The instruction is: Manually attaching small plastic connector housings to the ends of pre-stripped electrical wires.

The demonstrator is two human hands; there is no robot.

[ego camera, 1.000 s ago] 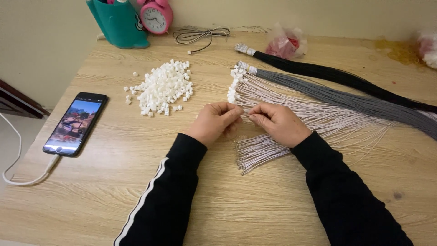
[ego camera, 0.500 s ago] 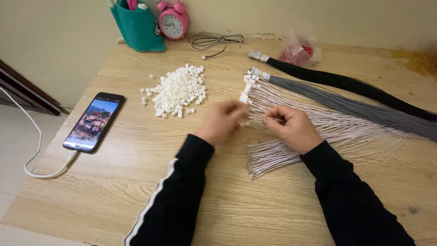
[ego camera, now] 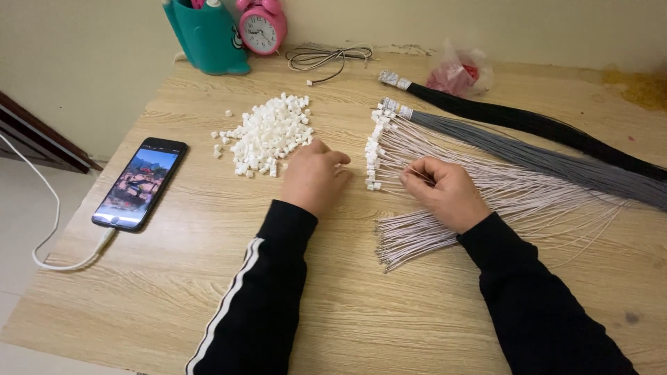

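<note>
My left hand (ego camera: 313, 177) rests palm down on the wooden table (ego camera: 208, 292), fingers curled, right beside a pile of small white plastic connectors (ego camera: 267, 132). What lies under its fingers is hidden. My right hand (ego camera: 445, 191) pinches a thin white wire between thumb and forefinger, on top of a fanned bundle of white wires (ego camera: 514, 191). A row of wire ends fitted with white connectors (ego camera: 375, 156) lies between my two hands. More bare wire ends (ego camera: 410, 239) spread out below my right wrist.
A grey wire bundle (ego camera: 528, 149) and a black one (ego camera: 528, 121) lie to the right. A lit phone (ego camera: 141, 182) on a white charging cable (ego camera: 48, 257) sits at the left. At the back stand a teal holder (ego camera: 208, 38), a pink alarm clock (ego camera: 262, 28), a coiled cord (ego camera: 326, 57) and a plastic bag (ego camera: 458, 69).
My hands were together at the wire ends; my left hand has moved away left toward the connector pile. My right hand stays on the wires. The camera view shifted left.
</note>
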